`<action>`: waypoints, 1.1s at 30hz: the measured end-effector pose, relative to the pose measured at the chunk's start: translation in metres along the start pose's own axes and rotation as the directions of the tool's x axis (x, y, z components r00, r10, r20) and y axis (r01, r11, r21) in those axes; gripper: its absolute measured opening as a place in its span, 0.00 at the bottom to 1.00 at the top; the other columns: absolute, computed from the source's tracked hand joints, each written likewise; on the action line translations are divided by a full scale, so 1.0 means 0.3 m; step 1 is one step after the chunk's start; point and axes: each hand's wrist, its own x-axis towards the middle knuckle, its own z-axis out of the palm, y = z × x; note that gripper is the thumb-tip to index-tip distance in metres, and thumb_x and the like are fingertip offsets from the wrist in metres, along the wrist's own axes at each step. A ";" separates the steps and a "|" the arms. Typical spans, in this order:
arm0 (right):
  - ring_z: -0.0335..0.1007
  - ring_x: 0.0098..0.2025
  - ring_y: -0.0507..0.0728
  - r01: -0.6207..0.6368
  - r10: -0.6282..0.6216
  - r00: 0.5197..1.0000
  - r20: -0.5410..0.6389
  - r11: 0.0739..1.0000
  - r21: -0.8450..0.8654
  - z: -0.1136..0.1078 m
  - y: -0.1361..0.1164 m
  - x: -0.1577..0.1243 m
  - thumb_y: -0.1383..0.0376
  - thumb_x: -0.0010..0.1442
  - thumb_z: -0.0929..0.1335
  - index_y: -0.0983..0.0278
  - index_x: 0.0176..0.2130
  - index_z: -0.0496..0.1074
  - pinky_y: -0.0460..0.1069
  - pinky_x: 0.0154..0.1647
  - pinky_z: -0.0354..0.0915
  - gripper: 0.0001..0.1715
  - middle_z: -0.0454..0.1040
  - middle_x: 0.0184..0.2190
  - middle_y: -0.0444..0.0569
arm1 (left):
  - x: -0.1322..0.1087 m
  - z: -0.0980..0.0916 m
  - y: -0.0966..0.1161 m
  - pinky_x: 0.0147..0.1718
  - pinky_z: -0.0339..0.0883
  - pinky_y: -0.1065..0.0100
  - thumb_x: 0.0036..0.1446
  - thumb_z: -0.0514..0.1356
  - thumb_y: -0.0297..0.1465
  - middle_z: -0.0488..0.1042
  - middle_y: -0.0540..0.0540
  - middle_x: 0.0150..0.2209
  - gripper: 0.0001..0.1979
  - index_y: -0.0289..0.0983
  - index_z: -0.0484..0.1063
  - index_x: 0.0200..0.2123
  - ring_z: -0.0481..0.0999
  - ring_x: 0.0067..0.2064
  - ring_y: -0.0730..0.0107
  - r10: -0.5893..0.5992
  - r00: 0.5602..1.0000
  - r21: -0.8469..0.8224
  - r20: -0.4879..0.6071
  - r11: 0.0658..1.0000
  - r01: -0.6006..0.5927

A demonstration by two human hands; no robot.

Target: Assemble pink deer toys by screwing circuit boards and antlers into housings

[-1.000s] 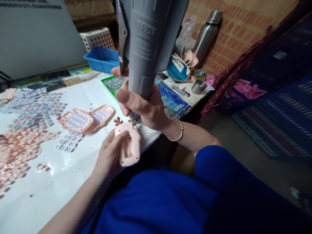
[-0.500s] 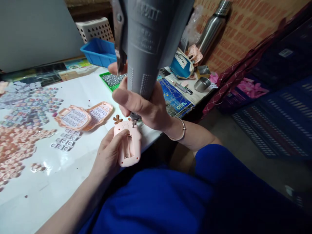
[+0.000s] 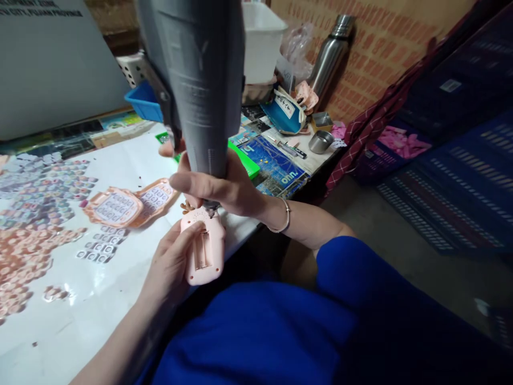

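My left hand (image 3: pixel 172 256) grips a pink plastic toy casing (image 3: pixel 216 251), its thumb pressed across the back. An open battery slot shows in the casing, with screw holes at its corners and a small brown antler on top. My right hand (image 3: pixel 224 187) is wrapped round a grey electric screwdriver (image 3: pixel 200 107) that points down. The screwdriver's tip meets the casing's upper right corner; whether a screw sits under it I cannot tell. Left of my hands lie two orange-pink shell halves (image 3: pixel 114 207) with button sheets in them.
Piles of small pink buttons (image 3: pixel 24 256) and pale coloured pieces (image 3: pixel 48 182) cover the table's left side. Behind stand a green tray (image 3: pixel 248 163), a blue bin (image 3: pixel 144 101), a white tub (image 3: pixel 262 43) and a steel bottle (image 3: pixel 331 56). Metal cups (image 3: pixel 320 141) stand at the right edge.
The whole view has shifted a little, so hands, casing and screwdriver appear further left and slightly lower. The screwdriver's tip is still at the same corner of the casing.
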 end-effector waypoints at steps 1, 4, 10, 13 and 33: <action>0.67 0.23 0.52 0.025 -0.027 0.998 0.048 0.998 0.053 -0.021 -0.001 0.011 0.54 0.49 0.77 0.58 0.30 0.70 0.49 0.28 0.72 0.17 0.68 0.21 0.38 | -0.001 0.002 0.001 0.25 0.71 0.74 0.44 0.75 0.38 0.83 0.46 0.32 0.23 0.36 0.76 0.43 0.79 0.27 0.68 -0.009 1.000 0.010 0.000 1.000 0.009; 0.62 0.21 0.50 0.161 -0.160 0.987 -0.015 0.984 0.076 -0.098 0.026 0.064 0.55 0.52 0.76 0.57 0.39 0.70 0.47 0.27 0.70 0.18 0.67 0.21 0.36 | -0.005 0.006 0.002 0.24 0.70 0.74 0.43 0.75 0.37 0.82 0.47 0.32 0.24 0.36 0.75 0.44 0.77 0.25 0.71 -0.034 0.999 0.014 -0.011 0.999 0.034; 0.63 0.22 0.50 0.124 -0.224 0.884 -0.410 0.959 -0.256 -0.242 0.145 0.182 0.46 0.51 0.75 0.57 0.36 0.66 0.48 0.28 0.71 0.24 0.65 0.23 0.37 | -0.022 0.033 0.006 0.28 0.72 0.74 0.42 0.75 0.36 0.83 0.46 0.33 0.24 0.37 0.76 0.43 0.80 0.30 0.67 -0.065 0.997 -0.043 -0.042 0.997 0.063; 0.65 0.24 0.51 0.147 -0.257 0.868 -0.426 0.951 -0.273 -0.275 0.183 0.201 0.45 0.52 0.74 0.57 0.33 0.64 0.48 0.29 0.70 0.24 0.66 0.23 0.39 | -0.027 0.042 0.010 0.26 0.71 0.76 0.40 0.76 0.37 0.83 0.47 0.31 0.23 0.37 0.77 0.40 0.80 0.29 0.68 -0.050 0.996 -0.041 -0.071 0.998 0.047; 0.64 0.22 0.51 0.173 -0.279 0.862 -0.423 0.947 -0.273 -0.206 0.107 0.197 0.46 0.54 0.73 0.57 0.35 0.65 0.48 0.27 0.68 0.21 0.65 0.22 0.37 | -0.044 0.009 -0.007 0.30 0.72 0.74 0.41 0.75 0.34 0.82 0.46 0.33 0.24 0.36 0.77 0.43 0.79 0.29 0.70 -0.058 0.998 -0.083 -0.026 0.995 0.055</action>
